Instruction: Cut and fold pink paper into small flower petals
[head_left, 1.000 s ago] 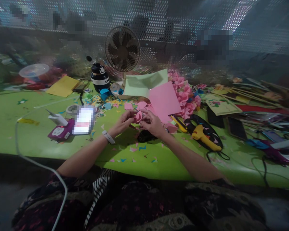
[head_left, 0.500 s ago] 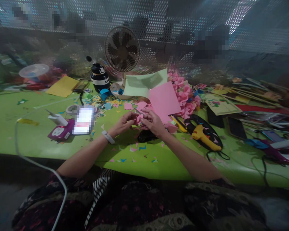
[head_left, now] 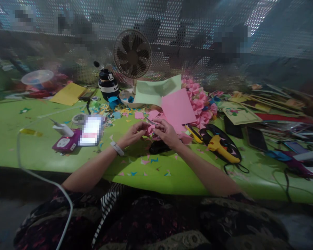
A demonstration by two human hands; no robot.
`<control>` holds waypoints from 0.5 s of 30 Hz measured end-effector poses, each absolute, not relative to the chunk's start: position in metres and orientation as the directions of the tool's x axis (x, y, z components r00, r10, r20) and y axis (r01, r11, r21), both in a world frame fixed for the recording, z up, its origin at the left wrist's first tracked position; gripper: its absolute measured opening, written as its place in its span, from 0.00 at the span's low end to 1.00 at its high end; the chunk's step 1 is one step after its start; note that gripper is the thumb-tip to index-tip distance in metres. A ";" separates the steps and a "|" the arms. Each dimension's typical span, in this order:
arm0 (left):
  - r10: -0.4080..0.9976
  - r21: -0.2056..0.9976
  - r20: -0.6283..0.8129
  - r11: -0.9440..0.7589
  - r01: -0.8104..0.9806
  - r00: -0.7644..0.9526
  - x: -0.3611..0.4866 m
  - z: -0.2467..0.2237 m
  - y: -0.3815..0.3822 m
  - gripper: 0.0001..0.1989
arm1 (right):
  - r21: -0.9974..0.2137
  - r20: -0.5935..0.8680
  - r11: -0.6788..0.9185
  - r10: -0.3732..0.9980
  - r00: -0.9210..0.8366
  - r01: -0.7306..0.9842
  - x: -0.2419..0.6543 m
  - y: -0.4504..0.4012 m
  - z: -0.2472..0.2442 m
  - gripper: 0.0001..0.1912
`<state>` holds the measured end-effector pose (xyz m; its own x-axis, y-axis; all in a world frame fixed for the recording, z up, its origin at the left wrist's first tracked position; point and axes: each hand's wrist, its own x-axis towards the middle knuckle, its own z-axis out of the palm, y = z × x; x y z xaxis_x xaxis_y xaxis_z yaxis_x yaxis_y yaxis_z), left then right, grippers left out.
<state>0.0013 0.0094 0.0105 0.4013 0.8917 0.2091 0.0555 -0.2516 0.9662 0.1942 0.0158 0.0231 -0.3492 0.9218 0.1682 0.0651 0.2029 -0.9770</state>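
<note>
My left hand [head_left: 134, 134], with a white band on the wrist, pinches the left edge of a small folded piece of pink paper [head_left: 150, 130]. From the other side my right hand [head_left: 167, 133] grips the same piece between thumb and fingers. A thin greyish tool [head_left: 149, 121] sticks out from the right fingers; its kind is too small to make out. Below the right hand lies a black object [head_left: 158, 147], partly covered. Behind the hands a sheet of pink paper [head_left: 177, 106] leans against a heap of pink paper flowers [head_left: 198, 100].
To the right lie a yellow cutter [head_left: 194, 134] and a yellow glue gun [head_left: 221, 147] with a black cord. A lit phone [head_left: 90, 130] and a purple device [head_left: 67, 141] are on the left. A fan [head_left: 132, 53] and a dark bottle [head_left: 108, 85] stand behind. Paper scraps litter the green table [head_left: 52, 156].
</note>
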 end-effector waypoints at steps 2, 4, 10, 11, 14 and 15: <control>0.892 0.967 0.208 -0.250 0.054 0.401 0.001 0.011 0.009 0.16 | -0.977 0.166 0.201 0.922 -0.349 0.065 0.195 0.016 0.023 0.26; 0.893 0.966 0.209 -0.251 0.055 0.398 0.002 0.012 0.009 0.16 | -0.976 0.167 0.206 0.922 -0.349 0.077 0.195 0.016 0.023 0.26; 0.899 0.969 0.204 -0.241 0.048 0.388 0.002 0.012 0.008 0.15 | -0.972 0.165 0.211 0.924 -0.344 0.101 0.195 0.016 0.023 0.24; 0.900 0.971 0.200 -0.236 0.047 0.387 0.001 0.011 0.008 0.15 | -0.973 0.162 0.209 0.924 -0.346 0.101 0.195 0.016 0.023 0.24; 0.904 0.972 0.189 -0.227 0.057 0.383 0.001 0.009 0.009 0.15 | -0.964 0.182 0.236 0.920 -0.347 0.120 0.195 0.015 0.023 0.23; 0.905 0.972 0.190 -0.229 0.058 0.380 0.001 0.009 0.010 0.15 | -0.957 0.199 0.258 0.917 -0.346 0.133 0.195 0.015 0.022 0.23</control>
